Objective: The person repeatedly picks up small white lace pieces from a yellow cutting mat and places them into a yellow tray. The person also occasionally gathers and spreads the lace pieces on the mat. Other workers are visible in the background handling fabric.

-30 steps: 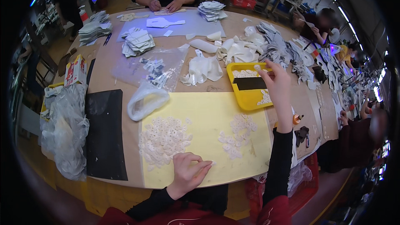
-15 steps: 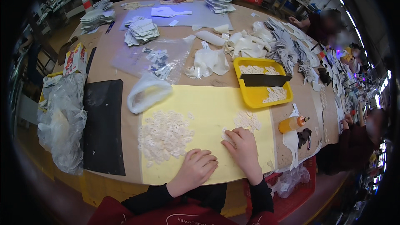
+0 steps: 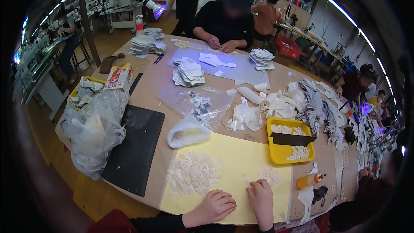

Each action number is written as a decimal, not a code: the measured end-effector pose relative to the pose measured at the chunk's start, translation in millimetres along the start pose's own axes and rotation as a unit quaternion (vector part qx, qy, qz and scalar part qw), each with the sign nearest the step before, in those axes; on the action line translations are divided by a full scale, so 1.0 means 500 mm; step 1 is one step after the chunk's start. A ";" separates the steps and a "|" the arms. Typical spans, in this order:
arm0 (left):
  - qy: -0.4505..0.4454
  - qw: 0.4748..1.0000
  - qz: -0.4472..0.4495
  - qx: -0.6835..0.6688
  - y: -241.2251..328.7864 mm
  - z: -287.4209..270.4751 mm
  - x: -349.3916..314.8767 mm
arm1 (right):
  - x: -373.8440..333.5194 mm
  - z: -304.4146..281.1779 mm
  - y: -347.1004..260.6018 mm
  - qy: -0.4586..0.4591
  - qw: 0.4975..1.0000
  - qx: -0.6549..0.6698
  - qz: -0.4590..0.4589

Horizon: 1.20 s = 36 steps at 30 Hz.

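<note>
A yellow sheet (image 3: 241, 155) lies before me on the table. On its left is a broad heap of small, flat, cream oval pieces (image 3: 193, 173); a smaller cluster of such pieces (image 3: 269, 174) lies on the right. My left hand (image 3: 214, 208) rests at the heap's lower right, fingers stretched out and holding nothing. Just left of and below the small cluster, my right hand (image 3: 261, 199) bends its fingers down to the sheet, closed. A loose piece shows by its fingertips; whatever lies under them is hidden.
Beyond the sheet stands a yellow tray (image 3: 293, 160) with a black divider and more pieces. Nearby are an orange bottle (image 3: 307, 181), a clear plastic bag (image 3: 187, 134) and a black board (image 3: 134, 149). White cloth parts (image 3: 243, 118) lie farther back. A co-worker (image 3: 222, 26) sits opposite.
The view has tilted upward, so the table sits lower and more of the room shows. Both hands stay over nearly the same parts of the sheet.
</note>
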<state>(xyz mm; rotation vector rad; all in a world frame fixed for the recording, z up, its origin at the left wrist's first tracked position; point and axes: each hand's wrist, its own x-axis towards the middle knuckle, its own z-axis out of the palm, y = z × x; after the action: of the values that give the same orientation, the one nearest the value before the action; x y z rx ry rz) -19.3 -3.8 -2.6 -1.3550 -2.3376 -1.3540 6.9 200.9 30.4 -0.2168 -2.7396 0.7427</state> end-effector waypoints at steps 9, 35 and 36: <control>0.007 1.000 -0.003 0.009 0.003 -0.010 0.009 | 0.004 -0.017 0.002 0.033 0.999 0.013 0.008; -0.017 0.991 -0.105 0.076 0.008 -0.008 0.005 | -0.084 -0.013 -0.045 0.003 0.999 0.040 0.022; -0.015 0.991 -0.106 0.074 0.007 -0.006 0.004 | -0.080 -0.005 -0.049 0.003 1.000 0.028 0.011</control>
<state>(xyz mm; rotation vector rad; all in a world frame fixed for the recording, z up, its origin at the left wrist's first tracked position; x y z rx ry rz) -18.8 -3.9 2.4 -1.1210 -2.6058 -1.1862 43.8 172.4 35.1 -0.2379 -2.7103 0.8226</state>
